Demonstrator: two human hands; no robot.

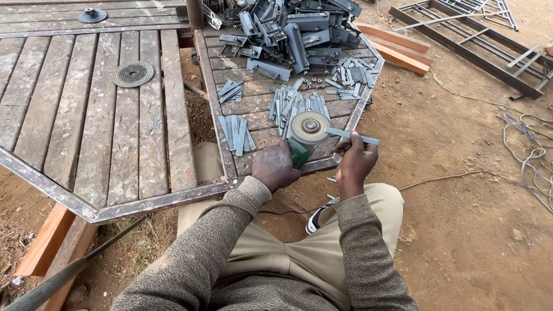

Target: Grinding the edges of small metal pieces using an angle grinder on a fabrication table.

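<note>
A: Seated on the ground, knees up, at the corner of a low platform (173, 198) of wood slats in a steel frame. Left hand (275, 167) is wrapped tight round the green body of an angle grinder (303, 138), which rests on the platform's near edge with its disc (310, 127) facing up.

B: Why disc up?

A: My reading: the tool is braced on the frame so it acts as a fixed wheel, and the work is brought to it instead. The right hand (355, 156) pinches a flat metal strip (352, 136) between thumb and fingers, held level, one end touching the disc's right rim, the other end sticking out past the hand.

B: So both hands are closed?

A: Yes, one clamped on the grinder, one on the strip.

B: And the stock?

A: Small piles of like strips (236, 133) lie on the slats just beyond and left of the disc, within arm's reach, probably sorted by stage, though I cannot tell which pile is which. A heap of bent steel brackets (294, 31) sits farther back. A spare disc (133, 74) lies on the left panel. A cable (455, 175) trails across the dirt to the right.
</note>
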